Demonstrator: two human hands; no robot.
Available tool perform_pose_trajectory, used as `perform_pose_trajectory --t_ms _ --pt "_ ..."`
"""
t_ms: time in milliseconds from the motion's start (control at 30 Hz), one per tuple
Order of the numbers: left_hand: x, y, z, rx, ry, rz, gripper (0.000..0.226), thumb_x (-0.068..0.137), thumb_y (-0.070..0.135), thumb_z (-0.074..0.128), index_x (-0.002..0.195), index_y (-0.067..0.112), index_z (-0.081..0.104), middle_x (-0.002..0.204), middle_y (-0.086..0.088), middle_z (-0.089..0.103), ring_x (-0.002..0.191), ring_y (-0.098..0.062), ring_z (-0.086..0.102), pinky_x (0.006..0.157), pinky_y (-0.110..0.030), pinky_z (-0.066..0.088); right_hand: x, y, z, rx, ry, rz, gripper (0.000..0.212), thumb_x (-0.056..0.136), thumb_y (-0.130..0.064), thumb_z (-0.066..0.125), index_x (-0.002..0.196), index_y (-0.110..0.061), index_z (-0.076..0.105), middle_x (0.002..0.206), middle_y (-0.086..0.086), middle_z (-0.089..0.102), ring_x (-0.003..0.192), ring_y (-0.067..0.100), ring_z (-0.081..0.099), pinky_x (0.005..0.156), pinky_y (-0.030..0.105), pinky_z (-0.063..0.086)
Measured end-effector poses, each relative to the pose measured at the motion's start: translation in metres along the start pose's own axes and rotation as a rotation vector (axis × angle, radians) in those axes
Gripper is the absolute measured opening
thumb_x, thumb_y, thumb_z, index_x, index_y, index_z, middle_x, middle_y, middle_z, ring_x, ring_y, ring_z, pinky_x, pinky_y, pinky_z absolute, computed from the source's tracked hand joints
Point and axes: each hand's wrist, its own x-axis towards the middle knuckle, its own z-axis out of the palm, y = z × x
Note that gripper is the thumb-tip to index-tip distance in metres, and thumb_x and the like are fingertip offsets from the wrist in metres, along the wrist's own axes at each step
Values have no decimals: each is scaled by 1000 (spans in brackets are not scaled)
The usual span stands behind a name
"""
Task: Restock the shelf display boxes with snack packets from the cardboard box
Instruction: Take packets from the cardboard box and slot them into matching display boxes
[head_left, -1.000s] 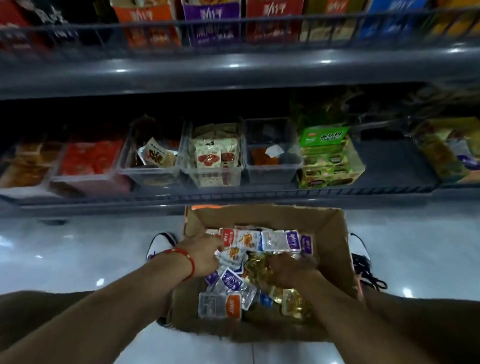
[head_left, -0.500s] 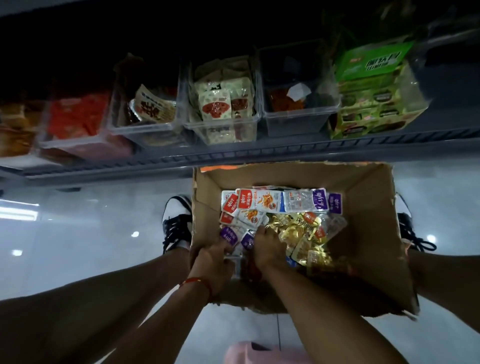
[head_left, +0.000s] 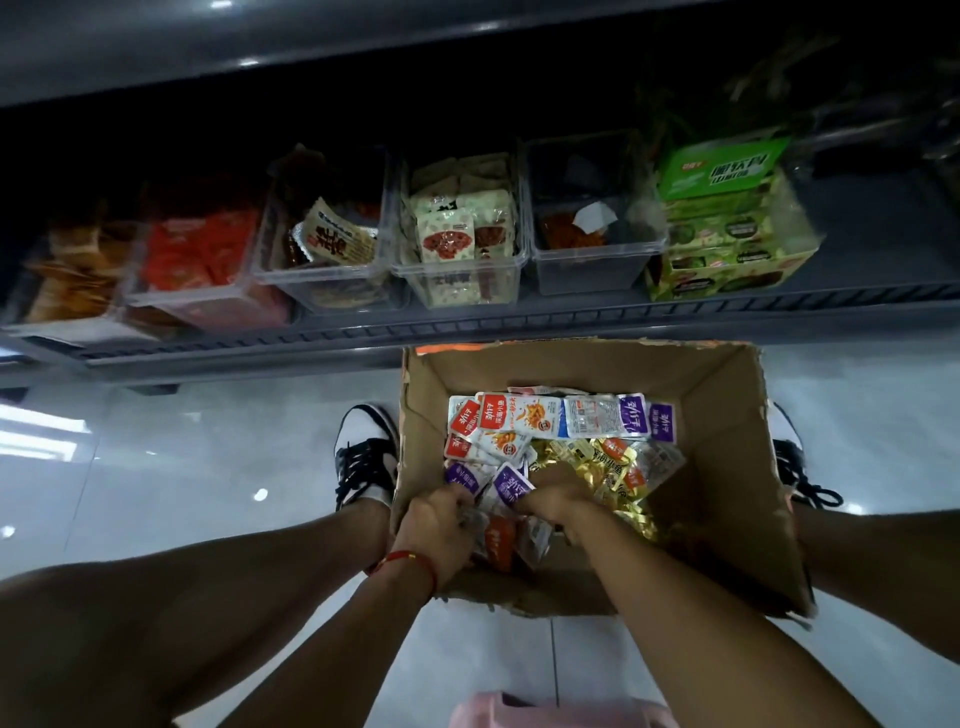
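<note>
Both my hands have drawn back toward the near wall of the cardboard box (head_left: 727, 426) since 1 second ago, when they were spread further apart over the heap, and my head has tipped down so the upper shelf is out of view.

Nearest me, my left hand (head_left: 439, 525) is curled into the packets at the near-left corner, fingers bent round a bunch of them, a red string bracelet (head_left: 410, 558) on the wrist. My right hand (head_left: 553, 501) is just beside it, touching the same bunch; its fingers are buried among the wrappers and I judge they grip some too, though the tips are hidden. Between the 2 hands sits an orange-red packet (head_left: 498, 540) and a purple packet (head_left: 511, 486) standing up at a tilt.

Ahead of my fingers lies the rest of the stock: gold packets (head_left: 608, 470) piled toward the right, then a row of white packets with red ends (head_left: 514, 418) and purple ends (head_left: 631, 415), their long axes running left to right across the far part of the box. They are small, flat, shiny pouches that will likely slip.

Beyond the box, up on the shelf (head_left: 467, 322), stand the clear display boxes; the nearly empty clear box (head_left: 587, 265) lies straight ahead, slightly right, so my right hand is the nearer one for the lift.
</note>
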Motion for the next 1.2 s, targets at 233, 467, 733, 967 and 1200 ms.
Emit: perform_pose_trajectory --t_ms 233,467,733,967,1200 --pt "-10 34 1 -161 40 178 65 89 20 69 147 25 42 145 -3 53 131 -25 52 111 -39 44 -49 3 -61 79 33 -170 32 73 -26 90 98 -13 75 107 5 72 96 20 69 76 31 55" --pt "-11 56 -17 -396 54 244 21 84 24 80 91 26 60 98 7 70 91 -12 64 72 -17 49 -110 11 -97 336 15 -333 29 81 -21 85 100 -3 74 99 9 77 95 21 73 91 35 55" --pt "-12 72 -27 -912 123 55 35 80 1 81 106 13 61 102 -14 75 93 -33 73 82 -52 61 -127 35 -103 502 179 -356 24 83 4 77 102 -8 70 104 9 75 94 26 74 84 48 61" --pt "-18 78 -34 -1217 19 -42 21 89 0 71 110 0 68 98 -19 77 84 -33 75 78 -51 61 -134 21 -111 769 250 -407 35 87 1 74 117 -15 67 107 5 75 92 24 75 78 41 62" --pt "-31 81 -38 -1379 -46 26 19 94 3 63 113 4 69 110 -18 75 95 -31 74 73 -42 62 -141 -1 -107 696 427 -514 26 95 -8 67 112 -26 61 109 -5 74 93 12 74 80 39 62"
